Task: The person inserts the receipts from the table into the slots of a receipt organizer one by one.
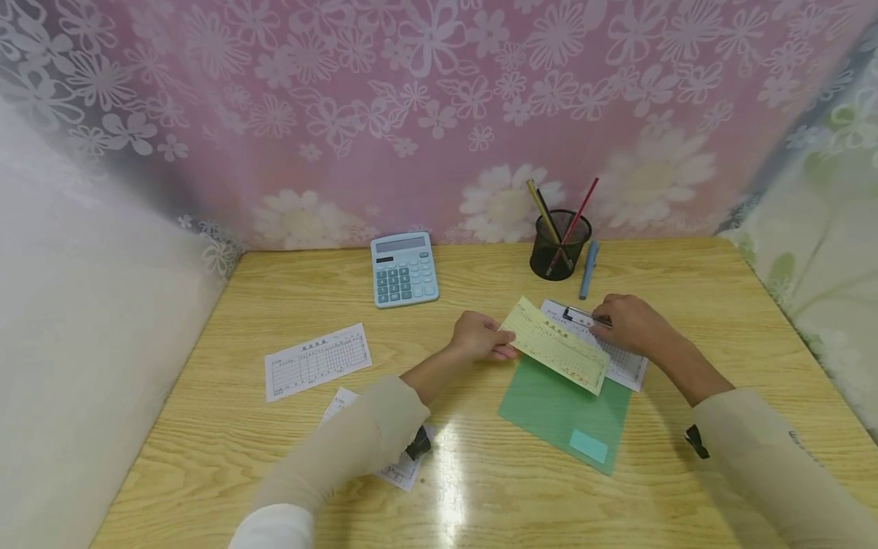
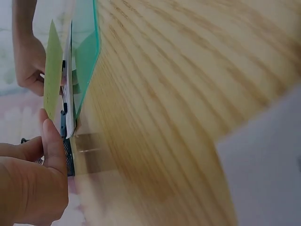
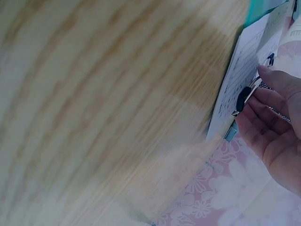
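Paper [image 1: 555,347], yellow and printed, hangs over a green clipboard [image 1: 531,396], pinched in the left hand [image 1: 482,336]; the right hand [image 1: 629,325] grips the clip [image 1: 581,314], seemingly for loading, which next calls for aligned edges.

From the green rectangular plastic clipboard [image 1: 542,400], a black round mesh cup [image 1: 538,259] stands at twelve o'clock, a light-blue rectangular plastic calculator [image 1: 405,271] at ten.
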